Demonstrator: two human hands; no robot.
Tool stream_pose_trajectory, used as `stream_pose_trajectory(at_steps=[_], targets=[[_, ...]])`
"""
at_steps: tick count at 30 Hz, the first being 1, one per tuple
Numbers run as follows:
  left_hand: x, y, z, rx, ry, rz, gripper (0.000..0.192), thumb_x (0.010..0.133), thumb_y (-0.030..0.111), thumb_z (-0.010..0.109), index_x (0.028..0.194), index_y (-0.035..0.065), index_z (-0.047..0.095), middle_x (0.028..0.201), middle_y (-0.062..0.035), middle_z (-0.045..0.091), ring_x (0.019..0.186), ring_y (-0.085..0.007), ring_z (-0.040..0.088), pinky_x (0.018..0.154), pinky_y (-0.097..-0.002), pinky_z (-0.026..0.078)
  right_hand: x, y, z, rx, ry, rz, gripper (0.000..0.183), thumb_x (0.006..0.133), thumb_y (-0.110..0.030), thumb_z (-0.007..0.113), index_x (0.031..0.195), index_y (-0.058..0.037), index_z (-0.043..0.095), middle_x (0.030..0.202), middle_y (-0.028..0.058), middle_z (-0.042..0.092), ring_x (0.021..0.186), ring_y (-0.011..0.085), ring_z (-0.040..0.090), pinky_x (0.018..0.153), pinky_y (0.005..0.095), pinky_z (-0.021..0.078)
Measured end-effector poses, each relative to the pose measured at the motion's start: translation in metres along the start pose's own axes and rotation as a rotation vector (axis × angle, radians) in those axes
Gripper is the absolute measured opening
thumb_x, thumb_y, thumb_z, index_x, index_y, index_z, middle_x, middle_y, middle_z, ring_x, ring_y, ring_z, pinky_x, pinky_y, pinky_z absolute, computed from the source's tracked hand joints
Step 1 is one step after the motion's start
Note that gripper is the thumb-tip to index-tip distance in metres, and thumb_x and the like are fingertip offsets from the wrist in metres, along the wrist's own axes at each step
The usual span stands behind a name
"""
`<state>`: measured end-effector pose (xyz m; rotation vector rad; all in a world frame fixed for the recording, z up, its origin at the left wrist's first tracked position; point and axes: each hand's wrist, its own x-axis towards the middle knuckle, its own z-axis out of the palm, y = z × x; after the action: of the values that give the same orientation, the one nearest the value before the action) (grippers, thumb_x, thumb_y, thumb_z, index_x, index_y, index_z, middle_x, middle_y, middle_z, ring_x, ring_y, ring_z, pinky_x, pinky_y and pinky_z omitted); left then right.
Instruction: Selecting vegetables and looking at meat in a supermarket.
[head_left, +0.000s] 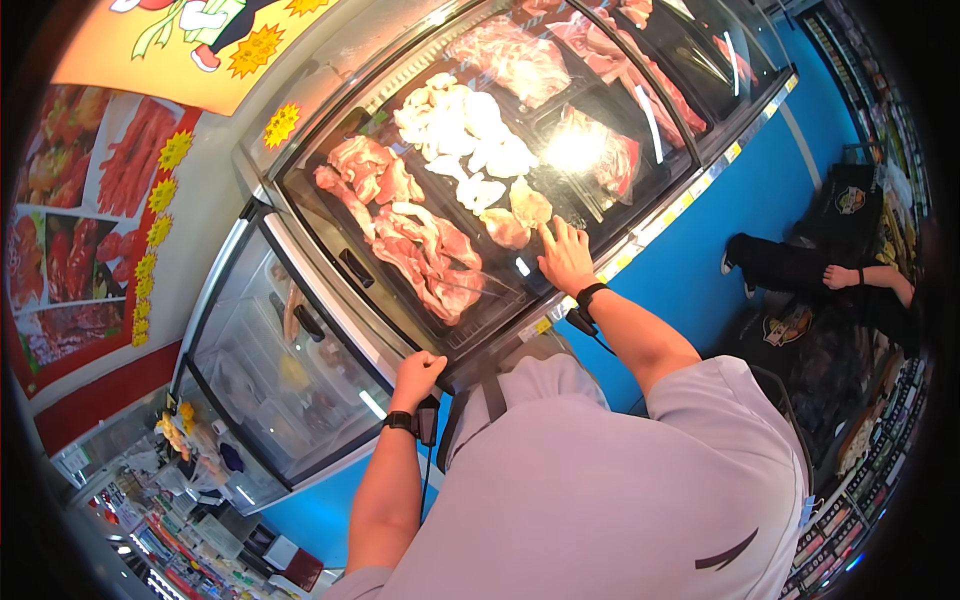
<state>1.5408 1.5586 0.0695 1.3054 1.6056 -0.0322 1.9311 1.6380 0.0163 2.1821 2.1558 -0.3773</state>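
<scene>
Several cuts of raw meat lie in black trays inside a glass-fronted display case (495, 330). My left hand (418, 375) is curled at the case's near left corner, by the metal frame; whether it grips the edge cannot be told. My right hand (564, 253) lies over the front of the case with its fingers spread, holding nothing, its fingertips near two pale yellowish meat pieces (506, 227). Left of these are pinkish-red raw meat cuts (427, 262); beyond lie pale, brightly lit pieces (457, 124). A bagged portion of red meat (616, 161) lies to the right.
A second glass-topped case (285, 360) with containers adjoins on the left. Price tags line the front rail (652, 232). At right, another person's hand (840, 277) and dark-trousered legs show beside black covered goods (787, 352). Food posters (90, 225) hang on the left wall.
</scene>
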Motion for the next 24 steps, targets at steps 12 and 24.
stream_pose_trajectory(at_steps=[12,24], targets=[[-0.119,-0.133,0.036,-0.251,0.338,-0.074,0.016,0.077,-0.009,0.043,0.079,0.0049,0.051,0.080,-0.0101,0.067,0.067,-0.0177,0.062,0.061,-0.0326,0.049,-0.064,-0.057,0.024,0.115,-0.193,-0.089,0.074,0.083,-0.038,0.070,0.146,-0.0157,0.039,0.151,0.0235,0.036,0.128,0.0389,0.046,0.101,0.0520,0.0406],[-0.329,-0.372,0.249,-0.489,0.554,-0.331,0.011,0.080,-0.003,0.053,0.076,0.0052,0.059,0.068,-0.0063,0.059,0.063,-0.0173,0.056,0.056,-0.0335,0.044,-0.174,-0.153,0.055,0.191,-0.347,-0.290,0.032,0.084,-0.025,0.061,0.111,-0.0083,0.064,0.114,0.0168,0.067,0.113,0.0355,0.061,0.093,0.0486,0.0478]])
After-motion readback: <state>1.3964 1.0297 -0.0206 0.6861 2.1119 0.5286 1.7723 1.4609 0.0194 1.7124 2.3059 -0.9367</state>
